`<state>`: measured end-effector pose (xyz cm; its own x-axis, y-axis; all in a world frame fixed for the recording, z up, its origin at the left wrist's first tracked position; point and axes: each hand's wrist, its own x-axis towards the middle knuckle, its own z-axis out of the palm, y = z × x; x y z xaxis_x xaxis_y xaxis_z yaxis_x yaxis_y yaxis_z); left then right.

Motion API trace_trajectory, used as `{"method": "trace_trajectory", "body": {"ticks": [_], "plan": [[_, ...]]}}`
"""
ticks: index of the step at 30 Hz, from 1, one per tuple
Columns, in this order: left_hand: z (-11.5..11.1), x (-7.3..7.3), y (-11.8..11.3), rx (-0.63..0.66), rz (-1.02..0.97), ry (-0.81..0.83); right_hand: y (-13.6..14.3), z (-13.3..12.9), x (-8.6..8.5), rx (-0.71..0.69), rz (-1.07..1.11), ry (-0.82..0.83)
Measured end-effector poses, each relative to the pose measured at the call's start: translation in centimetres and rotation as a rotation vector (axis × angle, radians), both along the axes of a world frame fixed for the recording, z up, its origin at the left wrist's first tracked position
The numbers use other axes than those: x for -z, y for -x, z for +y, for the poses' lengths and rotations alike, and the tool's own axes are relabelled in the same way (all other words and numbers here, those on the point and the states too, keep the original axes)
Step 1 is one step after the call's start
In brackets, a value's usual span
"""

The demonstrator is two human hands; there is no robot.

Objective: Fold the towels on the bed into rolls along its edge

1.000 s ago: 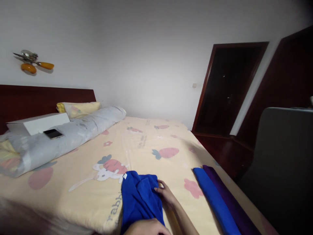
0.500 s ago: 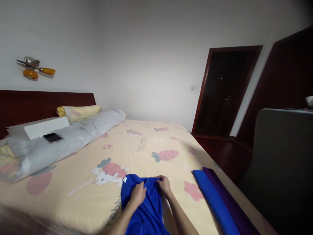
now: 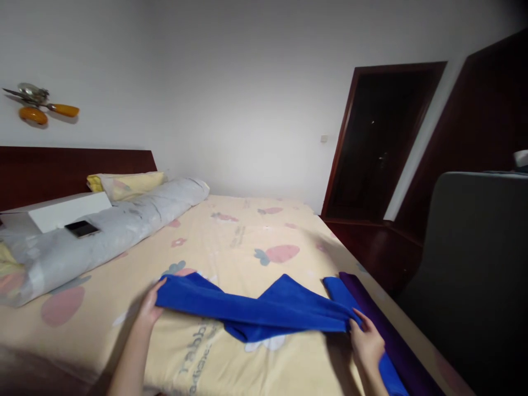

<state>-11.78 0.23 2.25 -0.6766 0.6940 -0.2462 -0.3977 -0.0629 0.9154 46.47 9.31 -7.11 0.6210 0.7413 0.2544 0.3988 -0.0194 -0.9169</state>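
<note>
A blue cloth [image 3: 256,312], perhaps a towel, is stretched sideways over the front of the bed, its middle bunched and twisted with slack folds. My left hand [image 3: 152,303] is closed on its left end. The opposite end is pinched between the thumb and fingers of my right hand [image 3: 368,340]. Just behind and under my right hand, a long folded blue cloth [image 3: 340,291] lies beside a folded purple cloth [image 3: 381,329] along the bed's right side. My right hand and wrist hide part of the folded blue one.
The bed [image 3: 235,247] has a yellow sheet with carrot and rabbit prints. On its left lie a grey rolled quilt [image 3: 136,225], a white box [image 3: 70,212], a phone [image 3: 82,228] and a pillow [image 3: 132,184]. A dark chair back [image 3: 474,247] stands to the right.
My hands have moved far apart, left and right, pulling the blue cloth from a hanging bunch into a wide stretched strip. The view has shifted slightly.
</note>
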Motion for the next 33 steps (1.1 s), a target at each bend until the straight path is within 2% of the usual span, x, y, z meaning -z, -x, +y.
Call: {"method": "trace_trajectory", "body": {"ticks": [2, 4, 7, 9, 10, 12, 13, 14, 16, 18, 22, 25, 27, 30, 33], "plan": [[-2.4, 1.6, 1.5, 0.046, 0.051, 0.106, -1.1, -1.8, 0.9, -0.034, -0.062, 0.033], [-4.8, 4.0, 3.1, 0.093, 0.208, 0.281, -2.3, -3.4, 2.4, -0.102, -0.164, 0.077], [-7.7, 7.7, 4.9, 0.190, 0.574, 0.643, -3.8, -5.1, 5.0, -0.296, -0.347, 0.087], [-8.4, 9.2, 5.3, 0.194, 0.859, 0.852, -4.1, -5.6, 5.7, -0.380, -0.483, 0.080], [-8.2, 9.5, 5.1, 0.145, 1.000, 0.927, -3.8, -5.5, 5.4, -0.372, -0.561, 0.080], [-6.9, 9.2, 4.0, -0.002, 1.234, 0.998, -2.4, -4.4, 4.0, -0.324, -0.685, 0.072], [-5.8, 8.7, 3.4, -0.051, 1.316, 0.983, -1.3, -3.5, 2.9, -0.325, -0.700, 0.061], [-4.5, 8.1, 2.6, -0.058, 1.367, 0.947, -0.1, -2.2, 1.9, -0.367, -0.678, 0.046], [-1.6, 7.2, 1.3, 0.005, 1.388, 0.862, 2.7, 0.8, 0.0, -0.524, -0.540, 0.031], [1.3, 6.7, 0.4, 0.059, 1.369, 0.804, 5.2, 3.8, -1.0, -0.614, -0.420, 0.107], [5.2, 7.8, -0.5, 0.070, 1.360, 0.749, 8.3, 8.1, -0.9, -0.541, -0.367, 0.334], [6.4, 9.0, -0.5, 0.072, 1.359, 0.721, 9.4, 9.5, -0.3, -0.488, -0.406, 0.406], [6.9, 9.3, -0.2, 0.088, 1.355, 0.700, 9.9, 10.1, -0.3, -0.485, -0.422, 0.445], [7.8, 8.8, 1.1, 0.104, 1.309, 0.690, 9.9, 11.2, -1.0, -0.492, -0.416, 0.451], [8.8, 7.5, 3.0, 0.070, 1.244, 0.663, 8.3, 12.2, -2.1, -0.457, -0.361, 0.440]]}}
